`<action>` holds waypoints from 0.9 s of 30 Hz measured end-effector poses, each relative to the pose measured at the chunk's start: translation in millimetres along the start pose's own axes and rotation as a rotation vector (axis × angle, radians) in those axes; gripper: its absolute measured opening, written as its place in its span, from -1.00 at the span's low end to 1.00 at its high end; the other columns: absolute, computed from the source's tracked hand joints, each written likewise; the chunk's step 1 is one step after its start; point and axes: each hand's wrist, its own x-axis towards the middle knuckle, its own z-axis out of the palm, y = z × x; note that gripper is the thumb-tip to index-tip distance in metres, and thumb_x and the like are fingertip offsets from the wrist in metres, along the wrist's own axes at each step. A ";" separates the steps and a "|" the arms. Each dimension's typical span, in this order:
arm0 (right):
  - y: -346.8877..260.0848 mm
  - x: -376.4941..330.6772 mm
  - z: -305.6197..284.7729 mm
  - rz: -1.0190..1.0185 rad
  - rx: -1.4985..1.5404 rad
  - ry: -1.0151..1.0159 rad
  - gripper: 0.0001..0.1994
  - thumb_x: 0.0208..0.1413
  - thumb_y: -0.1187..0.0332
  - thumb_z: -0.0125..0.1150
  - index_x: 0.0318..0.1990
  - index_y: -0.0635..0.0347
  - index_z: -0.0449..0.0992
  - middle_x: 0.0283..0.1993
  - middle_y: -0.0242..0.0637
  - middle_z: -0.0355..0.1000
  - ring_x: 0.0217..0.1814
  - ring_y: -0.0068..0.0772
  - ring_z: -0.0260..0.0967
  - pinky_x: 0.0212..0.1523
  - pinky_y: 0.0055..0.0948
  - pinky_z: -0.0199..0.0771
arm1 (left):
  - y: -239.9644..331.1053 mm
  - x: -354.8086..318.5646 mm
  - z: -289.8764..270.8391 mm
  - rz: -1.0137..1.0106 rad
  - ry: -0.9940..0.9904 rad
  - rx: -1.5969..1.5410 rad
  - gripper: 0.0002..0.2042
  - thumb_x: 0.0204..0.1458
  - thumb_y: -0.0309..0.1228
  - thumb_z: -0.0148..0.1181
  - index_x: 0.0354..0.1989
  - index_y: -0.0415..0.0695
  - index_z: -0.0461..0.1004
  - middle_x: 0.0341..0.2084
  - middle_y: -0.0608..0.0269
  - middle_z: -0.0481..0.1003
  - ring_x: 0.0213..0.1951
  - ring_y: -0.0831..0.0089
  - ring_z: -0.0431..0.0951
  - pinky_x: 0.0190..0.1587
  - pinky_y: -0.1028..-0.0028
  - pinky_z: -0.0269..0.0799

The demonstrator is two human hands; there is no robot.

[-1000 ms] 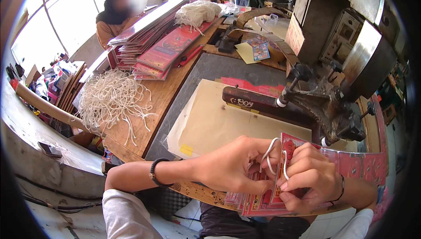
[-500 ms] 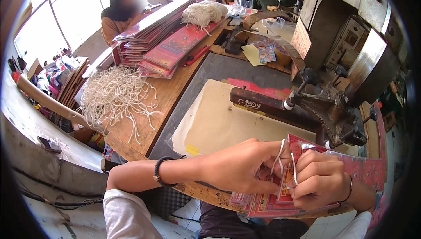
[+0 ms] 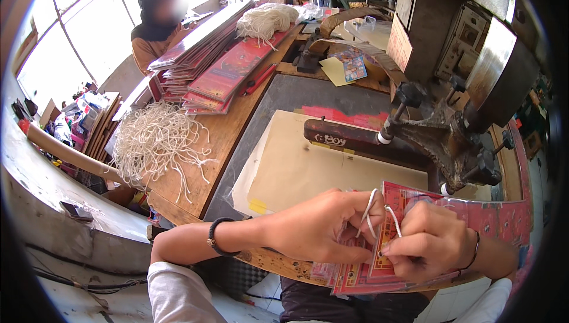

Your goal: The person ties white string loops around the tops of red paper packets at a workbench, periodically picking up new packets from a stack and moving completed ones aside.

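At the near edge of the wooden worktop (image 3: pixel 231 139), close to the person's body, both hands work on a red printed paper piece (image 3: pixel 474 216) that lies partly over a small stack of the same red sheets. The left hand (image 3: pixel 320 234), a black band on its wrist, has its grip closed around a loop of white cord (image 3: pixel 370 207), the fingers pinched where the cord meets the paper. The right hand (image 3: pixel 430 246) is closed too, thumb and fingertips pressing the other strand of that cord against the red piece near its corner. The two hands touch, with the cord arching up between them. Just beyond them lies a pale tan sheet (image 3: pixel 314 169) on a dark grey mat (image 3: pixel 308 94), and to the right stands a heavy dark metal press machine (image 3: pixel 450 139) whose arm reaches over the sheet. Farther left on the worktop sits a loose heap of white cords (image 3: pixel 157 142), and behind it a tall stack of red printed sheets (image 3: pixel 213 68), with another bundle of cords (image 3: pixel 264 20) beyond. Two other people sit at the far side, well apart from the hands.
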 end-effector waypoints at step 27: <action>9.3 2.7 14.5 0.015 -0.113 0.191 -0.69 -0.05 0.43 0.46 -0.15 0.14 0.49 -0.03 -0.23 0.43 -0.12 -0.20 0.41 -0.12 -0.26 0.49 | -3.0 5.1 -2.2 0.210 0.108 0.126 -0.83 0.06 -0.41 0.40 -0.26 -0.19 0.56 -0.50 0.29 0.61 -0.48 0.58 0.53 -0.39 0.50 0.40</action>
